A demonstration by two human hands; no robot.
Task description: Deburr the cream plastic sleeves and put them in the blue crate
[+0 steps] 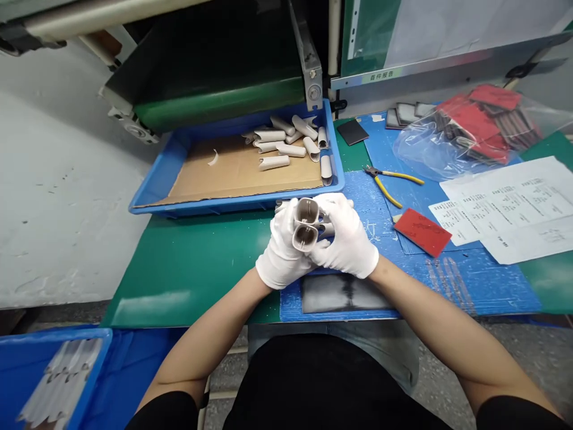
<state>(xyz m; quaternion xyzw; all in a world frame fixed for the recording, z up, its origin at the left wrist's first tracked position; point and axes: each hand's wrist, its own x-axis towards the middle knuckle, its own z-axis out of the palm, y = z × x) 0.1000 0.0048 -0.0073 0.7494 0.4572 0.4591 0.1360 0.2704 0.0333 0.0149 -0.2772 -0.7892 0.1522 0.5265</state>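
Both my hands wear white gloves and come together above the front of the bench. My left hand [282,254] is closed around two grey-white plastic tubes [305,245], stacked with their hollow ends facing me. My right hand [348,236] has its fingers curled against the right side of the tubes. Between the hands, more grey-white tube pieces [326,229] show in part; whether my right hand grips them or they lie behind is hard to tell. Below my hands lies a dark grey abrasive sheet [344,294] on a blue board [290,304].
Behind my hands, a blue tray [224,209] lined with cardboard holds several loose tubes [290,149] beneath a green conveyor end [224,101]. To the right are yellow-handled nippers [389,181], a red pad [422,232], printed sheets [514,209] and bagged red pads [487,128]. A lower-left blue bin [105,352] holds stacked tubes.
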